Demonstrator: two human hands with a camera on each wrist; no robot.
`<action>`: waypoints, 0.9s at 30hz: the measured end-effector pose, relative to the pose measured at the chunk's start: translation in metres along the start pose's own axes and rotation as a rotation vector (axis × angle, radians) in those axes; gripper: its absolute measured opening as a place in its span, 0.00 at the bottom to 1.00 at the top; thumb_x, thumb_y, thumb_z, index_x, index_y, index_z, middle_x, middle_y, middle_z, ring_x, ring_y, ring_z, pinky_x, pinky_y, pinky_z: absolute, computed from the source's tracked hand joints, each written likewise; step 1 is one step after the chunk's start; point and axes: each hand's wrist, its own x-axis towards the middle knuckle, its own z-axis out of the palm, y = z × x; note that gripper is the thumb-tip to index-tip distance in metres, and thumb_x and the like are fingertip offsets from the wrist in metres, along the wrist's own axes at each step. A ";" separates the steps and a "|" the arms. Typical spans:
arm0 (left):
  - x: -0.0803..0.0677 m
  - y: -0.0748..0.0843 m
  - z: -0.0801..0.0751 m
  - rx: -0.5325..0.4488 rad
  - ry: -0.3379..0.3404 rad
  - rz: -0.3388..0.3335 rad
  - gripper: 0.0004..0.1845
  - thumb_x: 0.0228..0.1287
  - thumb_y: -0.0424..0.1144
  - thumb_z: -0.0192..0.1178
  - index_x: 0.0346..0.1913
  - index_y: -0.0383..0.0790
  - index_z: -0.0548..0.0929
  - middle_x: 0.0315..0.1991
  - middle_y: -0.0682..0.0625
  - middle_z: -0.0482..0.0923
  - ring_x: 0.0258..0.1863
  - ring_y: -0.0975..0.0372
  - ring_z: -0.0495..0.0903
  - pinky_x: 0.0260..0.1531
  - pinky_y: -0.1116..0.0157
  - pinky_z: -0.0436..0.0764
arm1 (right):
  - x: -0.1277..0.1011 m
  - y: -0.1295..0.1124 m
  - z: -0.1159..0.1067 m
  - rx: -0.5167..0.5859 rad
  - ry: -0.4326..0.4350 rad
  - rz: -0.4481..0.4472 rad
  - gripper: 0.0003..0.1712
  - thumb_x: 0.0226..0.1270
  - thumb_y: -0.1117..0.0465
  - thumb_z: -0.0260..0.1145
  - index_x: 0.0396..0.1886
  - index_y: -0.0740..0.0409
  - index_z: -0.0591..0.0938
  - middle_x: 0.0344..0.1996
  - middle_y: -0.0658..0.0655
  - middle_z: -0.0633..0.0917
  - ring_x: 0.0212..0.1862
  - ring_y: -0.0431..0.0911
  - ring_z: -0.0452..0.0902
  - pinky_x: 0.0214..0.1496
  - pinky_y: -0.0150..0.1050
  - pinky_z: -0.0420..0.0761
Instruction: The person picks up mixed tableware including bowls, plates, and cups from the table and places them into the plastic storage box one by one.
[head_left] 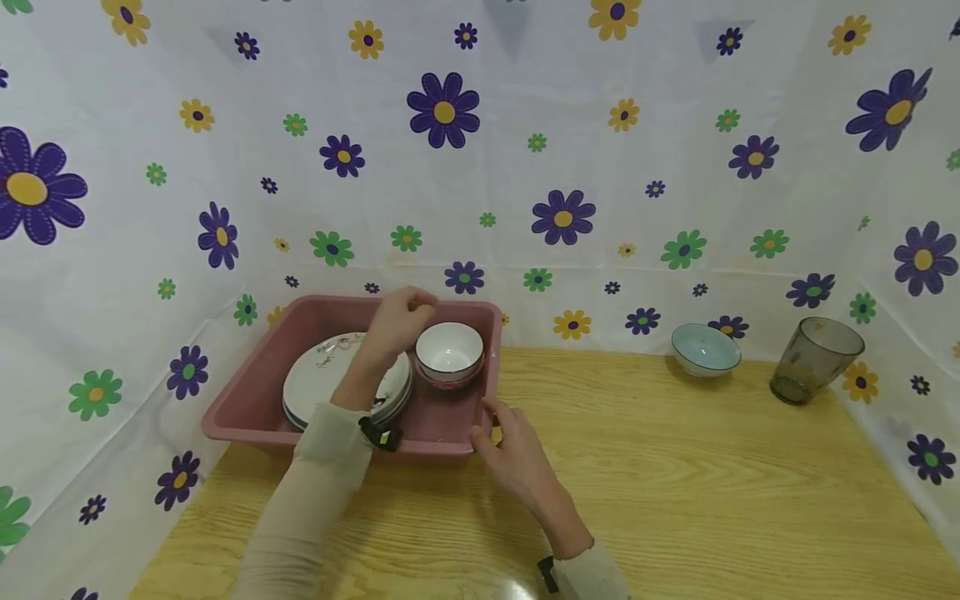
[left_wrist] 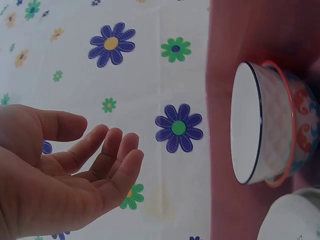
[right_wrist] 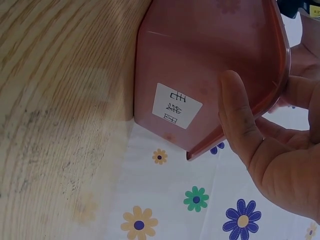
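A pink plastic basin (head_left: 247, 408) stands on the wooden table. Inside it lie stacked white plates (head_left: 318, 379) and, to their right, two nested bowls (head_left: 450, 346), the upper one white inside with a dark rim. My left hand (head_left: 401, 321) is raised over the basin's back edge, just left of the bowls; its fingers (left_wrist: 107, 155) bend loosely and hold nothing. At the front right corner my right hand (head_left: 517, 458) grips the basin's rim, with digits on both sides of it. A white label (right_wrist: 176, 106) with writing is stuck to the basin's outer wall.
Right of the basin, near the back edge of the table (head_left: 675, 483), stand a small light blue bowl (head_left: 705, 350) and a grey see-through glass (head_left: 813, 362). A white flowered cloth (head_left: 510, 167) hangs at the back and both sides.
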 end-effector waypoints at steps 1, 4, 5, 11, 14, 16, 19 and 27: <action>-0.002 0.001 0.001 -0.011 0.000 0.003 0.18 0.73 0.36 0.49 0.59 0.32 0.77 0.57 0.36 0.76 0.51 0.48 0.75 0.47 0.54 0.76 | 0.000 0.001 0.000 0.001 -0.001 0.000 0.27 0.74 0.58 0.58 0.68 0.65 0.70 0.50 0.60 0.78 0.51 0.47 0.73 0.44 0.37 0.78; -0.008 0.004 0.005 -0.042 0.003 0.003 0.18 0.72 0.36 0.50 0.60 0.32 0.77 0.55 0.36 0.77 0.52 0.47 0.77 0.46 0.55 0.76 | 0.000 0.002 0.000 0.009 -0.003 0.001 0.27 0.74 0.58 0.57 0.68 0.65 0.70 0.51 0.61 0.78 0.50 0.48 0.73 0.44 0.38 0.77; -0.010 0.005 0.006 -0.050 0.004 0.003 0.18 0.73 0.36 0.50 0.60 0.32 0.77 0.54 0.36 0.77 0.52 0.47 0.77 0.47 0.55 0.76 | 0.000 0.002 0.000 0.013 -0.004 0.001 0.27 0.74 0.57 0.57 0.68 0.65 0.70 0.51 0.62 0.78 0.50 0.48 0.73 0.44 0.38 0.77; -0.024 0.009 0.010 -0.117 0.013 0.022 0.17 0.74 0.36 0.49 0.60 0.32 0.76 0.53 0.36 0.78 0.52 0.47 0.77 0.52 0.53 0.77 | -0.001 0.004 0.001 0.009 0.008 -0.025 0.26 0.74 0.58 0.58 0.67 0.66 0.71 0.52 0.64 0.78 0.52 0.52 0.74 0.45 0.38 0.77; -0.034 0.010 0.012 -0.153 0.033 0.024 0.16 0.75 0.36 0.50 0.59 0.35 0.77 0.53 0.38 0.78 0.51 0.49 0.77 0.51 0.53 0.77 | -0.001 0.005 0.001 0.001 0.013 -0.038 0.26 0.74 0.59 0.58 0.67 0.67 0.71 0.52 0.63 0.78 0.54 0.52 0.74 0.45 0.39 0.78; -0.039 0.010 0.014 -0.180 0.046 0.023 0.15 0.75 0.37 0.50 0.58 0.36 0.78 0.52 0.40 0.79 0.51 0.51 0.77 0.51 0.55 0.76 | -0.001 0.004 0.001 0.001 0.012 -0.036 0.26 0.74 0.58 0.58 0.67 0.66 0.71 0.52 0.62 0.78 0.53 0.51 0.74 0.45 0.38 0.78; -0.047 0.010 0.017 -0.228 0.066 0.032 0.15 0.75 0.35 0.50 0.57 0.35 0.79 0.52 0.41 0.79 0.51 0.52 0.78 0.50 0.57 0.76 | -0.002 0.004 0.001 0.000 0.014 -0.031 0.26 0.74 0.58 0.58 0.67 0.65 0.71 0.51 0.60 0.77 0.52 0.49 0.73 0.44 0.36 0.77; -0.064 0.008 0.027 -0.299 0.114 0.033 0.14 0.75 0.34 0.51 0.57 0.35 0.79 0.53 0.42 0.79 0.52 0.53 0.79 0.55 0.55 0.78 | -0.001 0.004 0.002 0.004 0.019 -0.037 0.25 0.74 0.59 0.58 0.66 0.65 0.72 0.50 0.60 0.77 0.50 0.47 0.73 0.42 0.34 0.77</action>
